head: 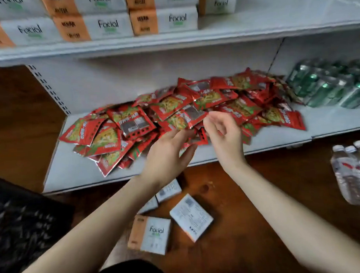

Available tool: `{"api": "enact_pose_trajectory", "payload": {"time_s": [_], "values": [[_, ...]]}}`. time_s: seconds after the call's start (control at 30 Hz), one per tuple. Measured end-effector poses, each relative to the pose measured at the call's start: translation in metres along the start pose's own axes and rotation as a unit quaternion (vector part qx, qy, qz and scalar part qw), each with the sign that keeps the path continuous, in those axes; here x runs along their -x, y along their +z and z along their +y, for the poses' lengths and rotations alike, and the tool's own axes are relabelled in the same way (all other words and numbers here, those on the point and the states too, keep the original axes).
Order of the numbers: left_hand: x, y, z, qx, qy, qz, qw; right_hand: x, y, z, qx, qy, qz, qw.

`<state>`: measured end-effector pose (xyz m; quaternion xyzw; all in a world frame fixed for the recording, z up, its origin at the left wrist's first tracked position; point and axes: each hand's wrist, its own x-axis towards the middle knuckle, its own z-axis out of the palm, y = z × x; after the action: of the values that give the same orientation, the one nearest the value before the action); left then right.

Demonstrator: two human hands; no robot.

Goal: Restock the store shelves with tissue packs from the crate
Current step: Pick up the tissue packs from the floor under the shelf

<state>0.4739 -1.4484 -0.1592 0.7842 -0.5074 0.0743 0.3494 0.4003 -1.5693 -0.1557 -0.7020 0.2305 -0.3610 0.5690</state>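
Note:
Orange and white tissue packs marked "Facial" [108, 26] stand in stacked rows on the upper shelf [253, 29]. Several more tissue packs [151, 234] lie loose on the wooden floor below my arms. The dark crate [21, 221] sits at the lower left, blurred. My left hand [167, 155] and my right hand [224, 134] hover over the front of the lower shelf, fingers relaxed and loosely curled. Neither hand holds anything. Both are just in front of a heap of red snack packets.
A pile of red snack packets [184, 113] covers the lower shelf [74, 176]. Wrapped green bottles [328, 86] stand at its right end. A pack of water bottles [351, 171] lies on the floor at the right. Brown wooden floor [239, 226] surrounds the loose packs.

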Motion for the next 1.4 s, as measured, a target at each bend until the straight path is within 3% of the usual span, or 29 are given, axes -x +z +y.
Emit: {"api": "enact_pose_trajectory", "payload": {"time_s": [0.17,0.27,0.4,0.6,0.73,0.93,1.1,1.27,1.33,1.4], "values": [[0.072,0.072,-0.023,0.006,-0.181,-0.238,0.954,0.066,-0.019,0.096,0.117,0.164,-0.044,0.978],[0.102,0.101,-0.04,-0.021,-0.271,-0.332,0.903,0.094,-0.026,0.137,0.23,0.276,-0.115,0.926],[0.119,0.119,-0.064,-0.063,-0.329,-0.396,0.855,0.119,-0.031,0.169,0.333,0.357,-0.191,0.851],[0.118,0.135,-0.073,-0.017,-0.347,-0.413,0.842,0.117,-0.026,0.184,0.384,0.369,-0.243,0.811],[0.116,0.137,-0.065,0.025,-0.385,-0.378,0.841,0.119,-0.02,0.186,0.311,0.404,-0.248,0.824],[0.115,0.13,-0.061,0.132,-0.463,-0.264,0.836,0.118,-0.021,0.183,0.138,0.479,-0.127,0.857],[0.107,0.119,-0.056,0.167,-0.467,-0.201,0.845,0.108,-0.023,0.161,0.019,0.48,-0.072,0.874],[0.094,0.098,-0.043,0.215,-0.382,-0.066,0.896,0.089,-0.037,0.131,-0.183,0.53,-0.048,0.827],[0.085,0.088,-0.037,0.268,-0.402,-0.021,0.875,0.084,-0.041,0.119,-0.243,0.543,-0.046,0.802],[0.077,0.079,-0.031,0.325,-0.424,-0.038,0.845,0.079,-0.04,0.105,-0.28,0.543,-0.056,0.79]]}}
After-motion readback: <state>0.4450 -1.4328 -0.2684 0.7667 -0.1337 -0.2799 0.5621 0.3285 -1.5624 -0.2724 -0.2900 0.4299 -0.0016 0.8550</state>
